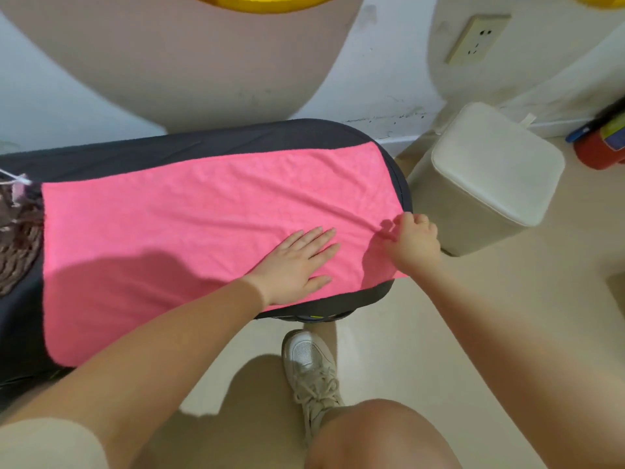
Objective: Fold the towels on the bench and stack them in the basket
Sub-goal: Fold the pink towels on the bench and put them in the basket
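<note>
Your dark bench (pixel 209 143) fills the left and middle of the view, its rounded end pointing right, and the pink towel (pixel 189 225) lies spread flat across most of its top. The towel runs from near the left edge of the view to the bench's rounded end, with its near edge hanging slightly over the side closest to you and a strip of dark bench showing along the far side. Creases fan out across the cloth from its right end.

To the right of the bench, just beside its rounded end, a cream box-shaped stool (pixel 487 177) stands on the pale floor (pixel 456 333). At the far left, on the bench and touching the towel's left edge, you can see part of a brown and pink knitted bundle (pixel 18 231) — too cropped to say what it is.

Your left hand (pixel 297 262) lies palm down on the towel near its right end, fingers straight and spread, pressing the cloth flat. Your right hand (pixel 414 242) is at the towel's right edge, fingers curled and pinching the fabric — the creases gather toward that pinch.

Below the bench, your white laced shoe (pixel 311 367) rests on the floor. On the wall behind, up to the right, sits a socket (pixel 477 38).
</note>
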`<state>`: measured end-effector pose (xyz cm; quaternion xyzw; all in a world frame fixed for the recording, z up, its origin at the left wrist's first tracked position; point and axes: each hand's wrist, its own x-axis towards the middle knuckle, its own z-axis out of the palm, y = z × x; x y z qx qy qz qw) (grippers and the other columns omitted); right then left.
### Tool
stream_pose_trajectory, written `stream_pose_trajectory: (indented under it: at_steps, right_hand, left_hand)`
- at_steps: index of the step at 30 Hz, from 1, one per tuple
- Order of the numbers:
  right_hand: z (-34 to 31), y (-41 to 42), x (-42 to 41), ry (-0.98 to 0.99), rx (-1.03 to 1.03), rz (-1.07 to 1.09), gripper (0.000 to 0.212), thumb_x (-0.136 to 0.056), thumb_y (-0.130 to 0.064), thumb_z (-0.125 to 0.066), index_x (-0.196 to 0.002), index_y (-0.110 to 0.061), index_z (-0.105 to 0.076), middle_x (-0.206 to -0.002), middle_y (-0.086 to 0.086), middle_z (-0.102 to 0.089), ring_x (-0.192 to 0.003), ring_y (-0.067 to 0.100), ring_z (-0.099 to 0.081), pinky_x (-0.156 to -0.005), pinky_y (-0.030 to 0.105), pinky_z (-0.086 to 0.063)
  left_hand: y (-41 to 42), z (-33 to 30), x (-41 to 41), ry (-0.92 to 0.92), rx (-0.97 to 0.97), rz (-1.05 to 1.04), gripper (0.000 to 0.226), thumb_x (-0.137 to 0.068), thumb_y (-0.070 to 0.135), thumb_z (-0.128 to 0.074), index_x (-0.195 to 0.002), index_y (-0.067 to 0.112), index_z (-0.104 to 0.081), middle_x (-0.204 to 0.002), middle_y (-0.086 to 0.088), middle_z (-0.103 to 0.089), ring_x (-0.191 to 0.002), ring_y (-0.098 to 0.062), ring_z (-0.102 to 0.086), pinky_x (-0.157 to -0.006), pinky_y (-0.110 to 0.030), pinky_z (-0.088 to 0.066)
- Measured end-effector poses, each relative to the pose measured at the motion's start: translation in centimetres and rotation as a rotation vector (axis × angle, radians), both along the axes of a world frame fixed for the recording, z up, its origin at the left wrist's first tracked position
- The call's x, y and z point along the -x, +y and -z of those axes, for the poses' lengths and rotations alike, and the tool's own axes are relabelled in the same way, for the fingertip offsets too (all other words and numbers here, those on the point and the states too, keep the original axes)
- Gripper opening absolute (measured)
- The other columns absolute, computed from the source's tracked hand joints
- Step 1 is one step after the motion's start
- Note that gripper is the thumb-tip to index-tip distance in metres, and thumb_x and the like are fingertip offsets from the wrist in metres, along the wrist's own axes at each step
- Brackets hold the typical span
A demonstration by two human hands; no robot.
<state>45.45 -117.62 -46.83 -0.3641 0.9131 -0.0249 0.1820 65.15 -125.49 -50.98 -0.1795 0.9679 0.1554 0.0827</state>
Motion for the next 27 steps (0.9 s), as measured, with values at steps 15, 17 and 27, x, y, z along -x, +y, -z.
stream_pose_trajectory:
  at_steps: [15,17,27]
  right_hand:
    - [-0.6,-17.8,-28.0,-0.425,0.169,-1.302,0.027,-0.083,0.000,-0.043,-0.103,0.002,-0.061,-0.110,0.023,-0.060,-0.112,0.033,-0.049,-0.095,0.032,-0.032]
    - [-0.2,-18.8,-30.5,-0.462,0.170,-1.409,0.033,-0.076,-0.004,-0.041,-0.101,0.003,-0.062,-0.106,0.024,-0.060,-0.105,0.034,-0.053,-0.092,0.036,-0.039]
    - [1.8,-21.1,-35.9,-0.040,0.069,-1.781,0.038,-0.086,-0.005,-0.043,-0.123,-0.009,-0.048,-0.131,0.010,-0.040,-0.109,0.032,-0.051,-0.075,0.039,-0.045]
  left_hand:
    - [-2.5,-2.1,-25.0,0.066,0.089,-1.351,0.043,-0.094,0.020,-0.044,-0.134,0.003,-0.041,-0.140,-0.018,-0.040,-0.126,-0.037,-0.038,-0.102,-0.047,-0.032]
    - [-1.3,-1.6,-26.8,0.088,0.093,-1.530,0.041,-0.093,0.020,-0.048,-0.131,0.004,-0.045,-0.136,-0.017,-0.043,-0.123,-0.036,-0.040,-0.099,-0.048,-0.034]
    - [0.7,0.6,-26.6,0.127,0.046,-1.661,0.037,-0.084,0.040,-0.061,-0.097,0.005,-0.063,-0.137,-0.009,-0.038,-0.129,-0.028,-0.032,-0.101,-0.040,-0.026]
